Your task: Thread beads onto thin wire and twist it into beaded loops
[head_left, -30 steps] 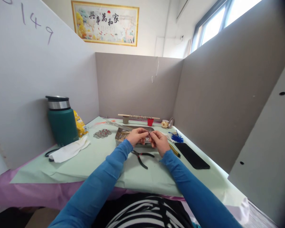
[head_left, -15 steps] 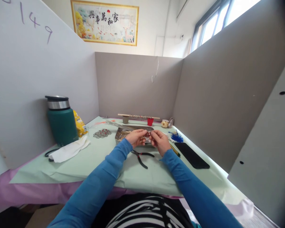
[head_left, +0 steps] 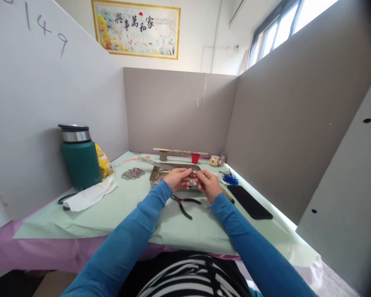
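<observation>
Pliers (head_left: 184,204) before tray (head_left: 156,176) — phone (head_left: 249,202) right

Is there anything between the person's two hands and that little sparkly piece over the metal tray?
Nothing visible. The left hand and right hand both pinch the small beaded piece directly, just above the metal tray; the pliers lie nearer, aside.

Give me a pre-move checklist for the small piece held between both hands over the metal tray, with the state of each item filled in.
1. Left hand pinching the small piece: ok.
2. Right hand on the same piece: ok, fingertips meet it.
3. Piece held over the metal tray: ok, so a dropped bit would likely land in it.
4. Black pliers within reach: ok, lying on the green mat just in front of the hands.
5. Exact state of the piece, joined or loose: cannot tell, too small.
6. Black phone out of the way: ok, to the right of the hands.
</observation>
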`<state>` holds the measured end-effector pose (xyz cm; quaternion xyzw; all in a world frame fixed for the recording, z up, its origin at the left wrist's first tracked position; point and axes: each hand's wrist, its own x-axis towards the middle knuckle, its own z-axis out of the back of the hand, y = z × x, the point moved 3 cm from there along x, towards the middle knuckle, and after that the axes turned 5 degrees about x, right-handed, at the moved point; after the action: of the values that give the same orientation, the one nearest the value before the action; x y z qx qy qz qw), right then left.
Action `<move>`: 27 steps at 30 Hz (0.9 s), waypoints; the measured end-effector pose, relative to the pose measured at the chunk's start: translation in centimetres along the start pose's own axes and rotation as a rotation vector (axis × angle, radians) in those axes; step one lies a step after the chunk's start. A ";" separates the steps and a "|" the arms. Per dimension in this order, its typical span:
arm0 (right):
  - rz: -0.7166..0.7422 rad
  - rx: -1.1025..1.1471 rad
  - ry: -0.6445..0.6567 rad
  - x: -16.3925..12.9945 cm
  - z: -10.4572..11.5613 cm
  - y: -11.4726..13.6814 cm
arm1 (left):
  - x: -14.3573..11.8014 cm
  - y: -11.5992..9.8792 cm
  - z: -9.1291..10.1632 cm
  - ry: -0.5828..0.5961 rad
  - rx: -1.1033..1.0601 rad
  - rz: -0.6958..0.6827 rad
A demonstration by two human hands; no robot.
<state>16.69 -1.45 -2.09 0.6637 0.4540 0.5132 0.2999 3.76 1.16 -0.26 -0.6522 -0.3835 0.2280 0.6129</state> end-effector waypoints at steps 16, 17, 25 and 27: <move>-0.040 -0.011 0.015 -0.1 -0.1 0.0 | 0.1 0.1 0.2 -0.020 0.019 0.010; -0.043 -0.005 0.017 0.0 -0.1 0.0 | 0.1 0.1 0.3 -0.024 0.010 0.008; 0.004 -0.006 0.021 -0.1 -0.3 0.0 | -0.2 -0.1 0.0 0.003 -0.038 0.041; 0.019 -0.026 0.004 -0.1 -0.3 0.1 | -0.3 -0.1 -0.2 0.050 -0.035 0.056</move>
<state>16.41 -1.63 -1.97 0.6630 0.4416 0.5232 0.3028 3.70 0.74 -0.16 -0.6787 -0.3537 0.2218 0.6042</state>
